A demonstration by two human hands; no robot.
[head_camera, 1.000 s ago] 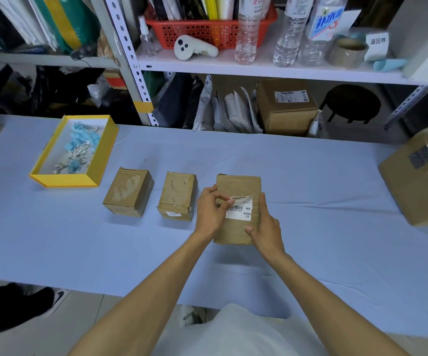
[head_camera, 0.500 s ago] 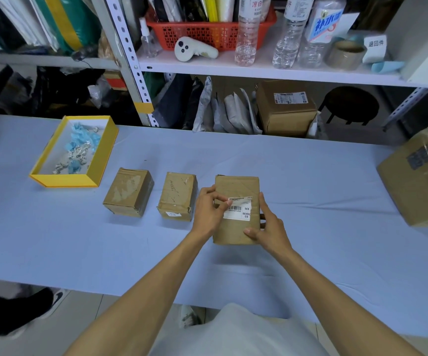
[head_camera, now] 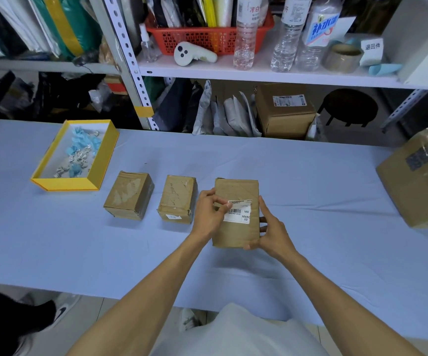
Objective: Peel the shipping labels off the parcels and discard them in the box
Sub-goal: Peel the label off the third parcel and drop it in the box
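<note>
Head view: my left hand (head_camera: 209, 214) pinches the label (head_camera: 241, 215) at its lifted edge, right hand (head_camera: 272, 235) grips the parcel (head_camera: 236, 188); I reckon a fast pull could tear the label.

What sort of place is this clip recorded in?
Probably a parcel-handling or returns stockroom. There are taped cardboard parcels on a cloth-covered worktable, one with a shipping label. The metal shelving behind holds poly mailers, a labelled carton and a tape roll.

Head camera looks forward and down, close over table (head_camera: 310, 176).
</note>
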